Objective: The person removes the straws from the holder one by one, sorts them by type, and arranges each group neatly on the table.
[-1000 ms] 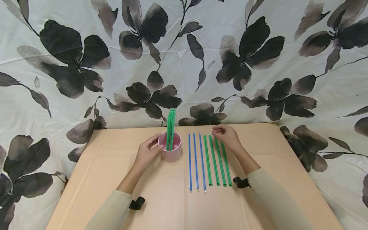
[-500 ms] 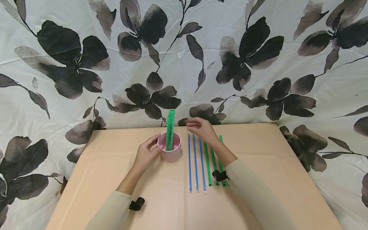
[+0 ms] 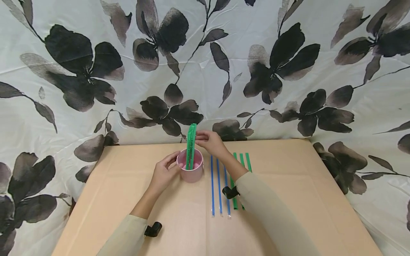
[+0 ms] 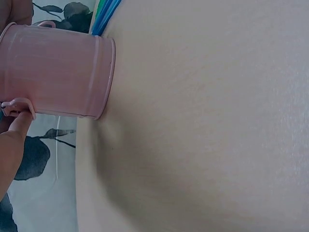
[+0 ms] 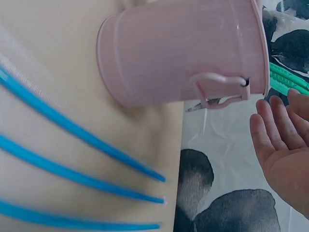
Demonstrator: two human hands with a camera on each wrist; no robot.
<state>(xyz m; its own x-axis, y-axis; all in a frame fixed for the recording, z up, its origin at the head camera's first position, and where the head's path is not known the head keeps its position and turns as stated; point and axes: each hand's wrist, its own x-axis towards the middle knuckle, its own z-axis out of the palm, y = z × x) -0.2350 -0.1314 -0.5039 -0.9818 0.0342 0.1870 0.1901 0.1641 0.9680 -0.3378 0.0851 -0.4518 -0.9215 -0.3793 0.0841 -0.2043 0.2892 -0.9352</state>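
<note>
My left hand (image 3: 163,172) holds a small pink bucket (image 3: 193,176) by its left side, the thumb at the near rim. In the left wrist view a finger (image 4: 17,133) lies at the loop handle of the bucket (image 4: 53,72). A bundle of green straws with dark print (image 3: 191,142) stands upright in the bucket. Beside their upper part is my right hand (image 3: 211,142), fingertips right at the straws. The right wrist view has this hand (image 5: 289,159) with fingers extended and thumb overlapping the green straws (image 5: 285,75) above the rim.
Three blue straws (image 3: 213,188) in clear wrappers lie side by side right of the bucket. Next to them are several green straws (image 3: 249,163), partly hidden under my right forearm. The brown tabletop (image 3: 307,199) ends at a floral cloth (image 3: 224,81) behind.
My right hand has moved left from the far ends of the green straws on the table to the green straws in the bucket. The left hand has stayed on the bucket.
</note>
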